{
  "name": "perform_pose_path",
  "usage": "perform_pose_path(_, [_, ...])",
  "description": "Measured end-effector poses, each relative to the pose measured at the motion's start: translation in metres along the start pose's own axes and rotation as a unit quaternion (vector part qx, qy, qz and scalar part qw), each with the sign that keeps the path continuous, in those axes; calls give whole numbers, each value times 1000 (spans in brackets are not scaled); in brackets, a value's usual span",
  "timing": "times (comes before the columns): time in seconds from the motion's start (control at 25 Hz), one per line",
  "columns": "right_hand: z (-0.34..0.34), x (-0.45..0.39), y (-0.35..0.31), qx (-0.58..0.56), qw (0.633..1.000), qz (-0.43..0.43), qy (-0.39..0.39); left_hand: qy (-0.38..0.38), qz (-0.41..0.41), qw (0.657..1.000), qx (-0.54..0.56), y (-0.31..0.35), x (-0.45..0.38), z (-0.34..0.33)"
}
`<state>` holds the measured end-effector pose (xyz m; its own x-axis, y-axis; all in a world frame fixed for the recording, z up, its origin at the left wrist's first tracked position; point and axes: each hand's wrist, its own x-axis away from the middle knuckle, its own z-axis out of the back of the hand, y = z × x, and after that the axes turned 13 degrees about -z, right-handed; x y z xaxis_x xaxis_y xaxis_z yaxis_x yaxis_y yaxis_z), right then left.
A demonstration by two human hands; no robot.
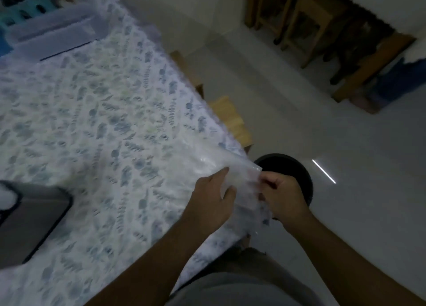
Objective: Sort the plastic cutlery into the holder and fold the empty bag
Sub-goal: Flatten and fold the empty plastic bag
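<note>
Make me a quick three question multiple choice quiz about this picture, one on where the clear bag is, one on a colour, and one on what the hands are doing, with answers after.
1. Where is the clear plastic bag?
A. At the near right corner of the table, between both hands
B. On the floor by the stools
C. Inside the black bin

2. What colour is the round bin on the floor beside the table corner?
A. White
B. Black
C. Red

3. What are the hands doing?
A. Both hang free
B. Only one touches the bag
C. Both hold the bag

Answers: 1 A, the bag sits over the table corner, between the left hand and the right hand. 2 B, the bin looks dark black against the pale floor. 3 C, each hand has fingers on an edge of the bag.
</note>
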<state>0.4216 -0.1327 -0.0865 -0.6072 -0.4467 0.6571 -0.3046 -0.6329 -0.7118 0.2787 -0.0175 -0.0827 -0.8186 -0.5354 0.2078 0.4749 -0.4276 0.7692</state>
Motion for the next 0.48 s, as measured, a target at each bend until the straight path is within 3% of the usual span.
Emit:
perform_pose_path(0.2, [83, -14, 28, -17, 990, 45, 130, -121, -60, 988, 81, 71, -82, -69])
perform_pose_path(0.32, [116, -32, 56, 30, 975, 37, 218, -201, -18, 971, 129, 81, -119, -125])
perform_pose_path(0.48, [130, -91, 105, 62, 968, -18, 242, -280, 51, 958, 46, 46, -166, -187])
